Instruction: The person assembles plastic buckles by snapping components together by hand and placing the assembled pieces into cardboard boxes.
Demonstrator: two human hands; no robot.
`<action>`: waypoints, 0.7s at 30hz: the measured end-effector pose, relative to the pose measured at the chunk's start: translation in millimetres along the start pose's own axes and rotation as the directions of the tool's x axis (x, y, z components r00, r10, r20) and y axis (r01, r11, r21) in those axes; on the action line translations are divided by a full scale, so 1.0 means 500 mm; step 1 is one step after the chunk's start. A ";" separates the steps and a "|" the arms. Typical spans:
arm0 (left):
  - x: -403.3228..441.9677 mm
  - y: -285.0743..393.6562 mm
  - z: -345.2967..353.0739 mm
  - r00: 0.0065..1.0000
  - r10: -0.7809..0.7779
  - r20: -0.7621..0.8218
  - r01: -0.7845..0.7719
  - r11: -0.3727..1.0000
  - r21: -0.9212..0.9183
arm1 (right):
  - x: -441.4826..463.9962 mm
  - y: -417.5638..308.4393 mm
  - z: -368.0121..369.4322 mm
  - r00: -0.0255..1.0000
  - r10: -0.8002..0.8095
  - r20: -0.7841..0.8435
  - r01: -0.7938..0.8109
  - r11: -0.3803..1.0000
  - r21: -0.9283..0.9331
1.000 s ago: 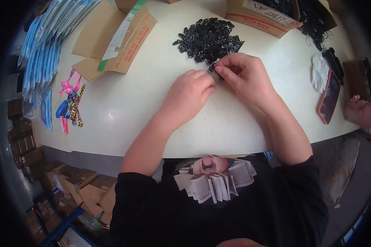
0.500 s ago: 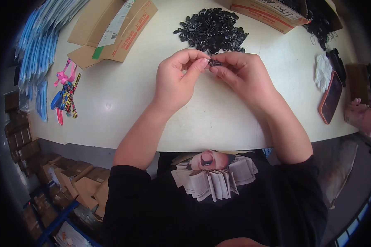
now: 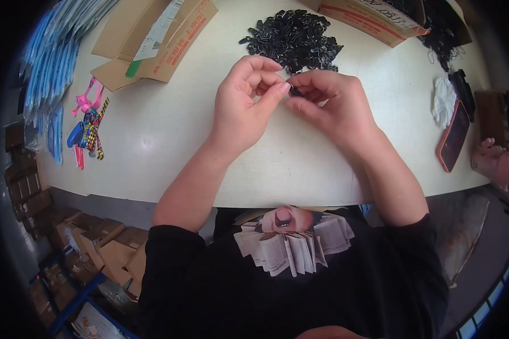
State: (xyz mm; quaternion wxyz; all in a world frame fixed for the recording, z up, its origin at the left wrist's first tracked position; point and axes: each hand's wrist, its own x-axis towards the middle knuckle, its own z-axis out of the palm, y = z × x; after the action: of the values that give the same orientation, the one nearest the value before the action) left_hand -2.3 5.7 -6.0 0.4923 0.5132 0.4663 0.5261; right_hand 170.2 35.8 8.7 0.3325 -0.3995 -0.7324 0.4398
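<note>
My left hand (image 3: 244, 107) and my right hand (image 3: 336, 107) meet in the middle, just in front of a heap of small black clips (image 3: 291, 42) with shiny bits of metal. Between the fingertips sits one small black clip (image 3: 293, 90), mostly covered by fingers. The right thumb and fingers are closed on it. On its left side, the left thumb pinches against a bent finger, while the left index finger is lifted away from the clip. Fine detail of the piece is too small to make out.
An open cardboard box (image 3: 169, 42) stands at the left back, another box (image 3: 373, 22) at the right back. Blue plastic-wrapped packs (image 3: 51, 62) and colourful straps (image 3: 90, 127) lie left. Rightward are a phone (image 3: 453, 135) and white tissue (image 3: 444, 100).
The left index finger has lifted up and away from the clip. My right fingers now cover more of it. Both hands stay in nearly the same place.
</note>
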 end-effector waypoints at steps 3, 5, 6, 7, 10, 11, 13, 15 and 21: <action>0.000 -0.006 0.001 0.999 0.039 0.016 -0.039 0.999 0.004 | 0.003 0.007 -0.004 0.993 -0.112 -0.025 0.108 0.985 -0.132; 0.001 -0.010 0.001 0.998 0.060 0.027 -0.060 0.998 0.009 | 0.004 0.009 -0.005 0.986 -0.163 -0.019 0.156 0.969 -0.191; 0.001 -0.012 0.000 0.997 0.065 0.034 -0.066 0.998 0.015 | 0.004 0.010 -0.004 0.984 -0.175 -0.018 0.167 0.965 -0.203; 0.001 -0.012 -0.002 0.997 0.071 0.041 -0.072 0.997 0.021 | 0.004 0.010 -0.004 0.982 -0.187 -0.018 0.179 0.960 -0.215; -0.002 -0.011 -0.004 0.996 0.045 0.073 -0.051 0.996 0.075 | 0.005 0.008 -0.002 0.981 -0.192 -0.007 0.186 0.959 -0.212; -0.002 -0.011 -0.004 0.997 0.037 0.071 -0.042 0.997 0.070 | 0.005 0.008 -0.002 0.980 -0.201 0.000 0.195 0.954 -0.227; -0.002 -0.009 -0.004 0.998 0.021 0.067 -0.025 0.998 0.061 | 0.005 0.010 -0.003 0.976 -0.218 0.011 0.214 0.943 -0.255; -0.002 -0.006 -0.002 0.998 0.032 0.061 -0.037 0.996 0.082 | 0.004 0.008 -0.001 0.981 -0.194 -0.024 0.182 0.951 -0.251; -0.002 -0.003 0.001 0.999 0.018 0.038 -0.025 0.981 0.192 | 0.003 0.011 0.001 0.976 -0.204 -0.077 0.182 0.956 -0.231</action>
State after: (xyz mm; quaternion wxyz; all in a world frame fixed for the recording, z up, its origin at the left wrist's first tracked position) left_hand -1.7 4.9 -7.6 0.4429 0.5728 0.5005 0.4746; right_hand 170.6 38.7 3.5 0.3632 -0.3822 -0.7950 0.2999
